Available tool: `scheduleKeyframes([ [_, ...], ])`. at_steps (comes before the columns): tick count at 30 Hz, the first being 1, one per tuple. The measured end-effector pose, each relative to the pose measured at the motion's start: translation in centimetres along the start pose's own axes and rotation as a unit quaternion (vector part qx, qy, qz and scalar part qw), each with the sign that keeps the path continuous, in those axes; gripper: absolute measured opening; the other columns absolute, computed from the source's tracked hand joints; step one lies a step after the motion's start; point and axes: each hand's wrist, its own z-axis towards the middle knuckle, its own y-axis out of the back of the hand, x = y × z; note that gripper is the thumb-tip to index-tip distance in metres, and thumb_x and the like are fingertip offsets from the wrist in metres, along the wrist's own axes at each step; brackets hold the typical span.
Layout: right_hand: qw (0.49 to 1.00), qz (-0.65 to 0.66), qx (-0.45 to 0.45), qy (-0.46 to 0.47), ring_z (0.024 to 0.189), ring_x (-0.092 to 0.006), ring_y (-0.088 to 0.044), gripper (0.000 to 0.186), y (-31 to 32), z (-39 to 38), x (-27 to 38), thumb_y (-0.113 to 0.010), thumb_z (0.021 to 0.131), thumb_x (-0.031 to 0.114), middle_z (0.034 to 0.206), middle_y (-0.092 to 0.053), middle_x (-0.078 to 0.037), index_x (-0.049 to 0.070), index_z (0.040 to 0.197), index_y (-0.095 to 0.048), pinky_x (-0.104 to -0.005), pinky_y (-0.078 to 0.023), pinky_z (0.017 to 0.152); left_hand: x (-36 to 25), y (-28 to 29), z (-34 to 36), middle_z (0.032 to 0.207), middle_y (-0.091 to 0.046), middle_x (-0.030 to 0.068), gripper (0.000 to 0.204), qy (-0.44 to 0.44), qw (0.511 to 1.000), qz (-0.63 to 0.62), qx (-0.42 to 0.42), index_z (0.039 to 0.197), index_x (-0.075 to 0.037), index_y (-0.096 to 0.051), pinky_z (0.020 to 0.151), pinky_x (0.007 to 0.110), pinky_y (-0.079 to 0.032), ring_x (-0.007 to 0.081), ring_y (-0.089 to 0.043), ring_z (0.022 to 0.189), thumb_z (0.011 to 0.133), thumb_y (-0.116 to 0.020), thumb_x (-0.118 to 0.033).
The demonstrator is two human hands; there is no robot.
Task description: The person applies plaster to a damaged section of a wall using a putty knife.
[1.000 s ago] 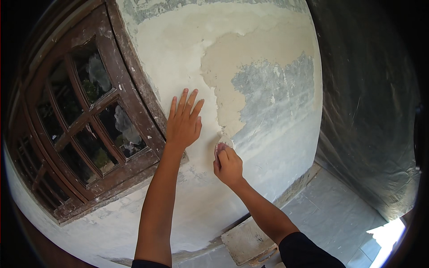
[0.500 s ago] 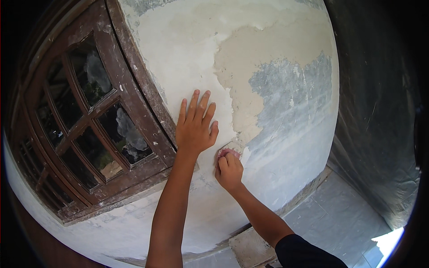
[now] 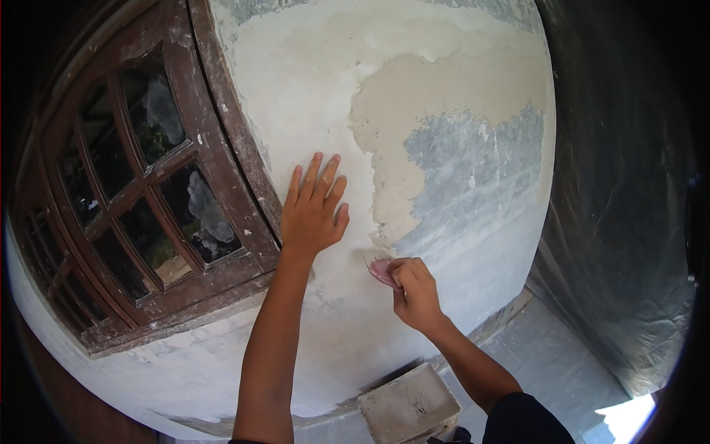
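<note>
My left hand (image 3: 312, 214) lies flat on the white-coated wall (image 3: 310, 96), fingers spread, just right of the window frame. Lower and to the right, my right hand (image 3: 418, 296) is closed on a small flat putty scraper (image 3: 380, 271), pinkish with a pale, smeared edge. That edge points up and left, by the lower tip of a beige putty patch (image 3: 392, 177); whether it touches the wall I cannot tell. Bare grey plaster (image 3: 481, 155) shows to the right of the patch. Below my right hand, a putty-smeared rectangular tray (image 3: 409, 407) sits low near the wall's foot.
A brown wooden window (image 3: 140, 185) with several glass panes fills the left side, its frame flecked with white. Dark plastic sheeting (image 3: 614, 200) hangs at the right. Grey floor covering (image 3: 547, 362) lies below the wall, with a bright patch of light at lower right.
My right hand and the scraper have moved right and slightly down, and the scraper has turned. My left hand stays flat on the wall. More of the tray shows as the view shifts.
</note>
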Motion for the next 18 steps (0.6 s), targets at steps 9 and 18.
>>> scheduleKeyframes([
  [9, 0.980, 0.007, 0.200, -0.001, 0.088, -0.0365, -0.060, 0.033, 4.1, 5.7, -5.9, -0.054, 0.074, -0.015, 0.091, -0.064, -0.014, 0.004, 0.101, -0.051, -0.0426, -0.047, 0.071, -2.0, -1.1, 0.0, 0.146, -0.041, 0.0173, 0.048, 0.018, 1.000, 0.012, -0.002, 0.123, -0.008, -0.050, 0.112, 0.058, -0.022, 0.0392, -0.033, 0.138, 0.078, -0.061, -0.021],
  [18, 0.978, -0.092, 0.176, 0.069, 0.094, -0.0328, -0.059, 0.038, 3.9, 10.2, -5.4, -0.054, 0.076, -0.011, 0.099, -0.063, -0.012, 0.006, 0.110, -0.056, -0.0415, -0.043, 0.081, -2.2, -1.9, -0.4, 0.145, -0.042, 0.0165, 0.042, 0.029, 0.999, 0.004, -0.021, 0.116, -0.008, -0.051, 0.111, 0.057, -0.024, 0.0385, -0.035, 0.137, 0.078, -0.061, -0.023],
])
